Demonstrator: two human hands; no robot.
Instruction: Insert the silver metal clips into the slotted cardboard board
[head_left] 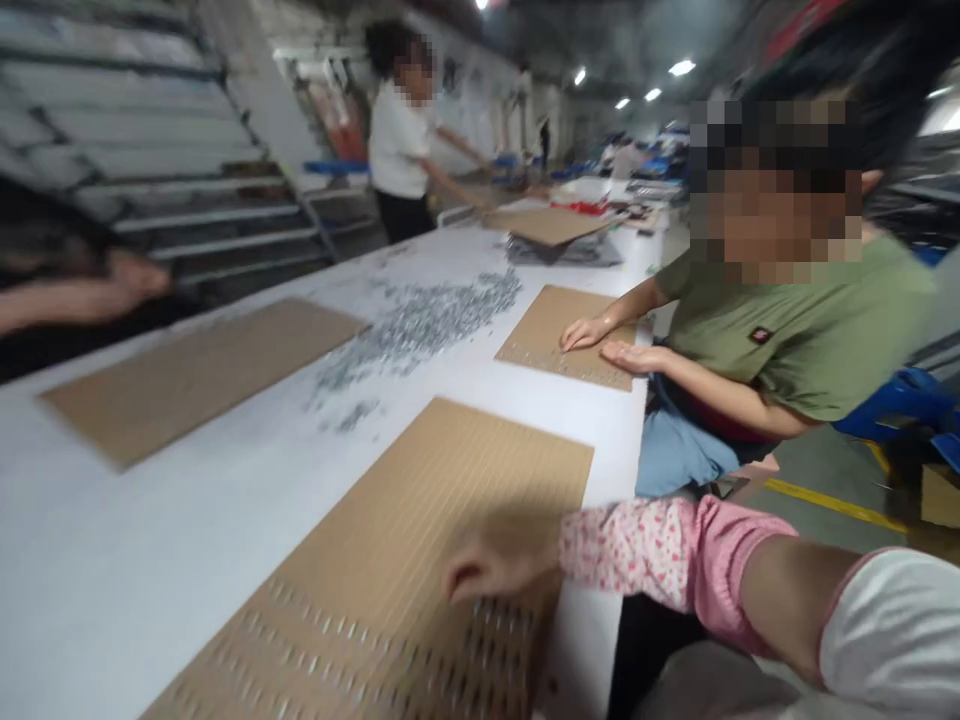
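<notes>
My right hand [491, 572], blurred, reaches in from the right over a brown cardboard sheet [450, 480]. Its fingers curl in toward the thumb, and whatever they hold is too small or smeared to make out. A pink patterned sleeve cover [637, 545] wraps that forearm. Rows of small shiny metal pieces [352, 630] are set across the near part of the sheet, below and beside the hand. The sheet's far part shows only faint parallel lines. My left hand is out of view.
Loose small metal pieces [427, 320] lie heaped on the white table [247, 530]. Another cardboard sheet [202, 375] is at left. A co-worker in green [795, 330] handles pieces over a smaller sheet [551, 315]. Other people stand across the table. Stacked sheets [559, 228] lie farther back.
</notes>
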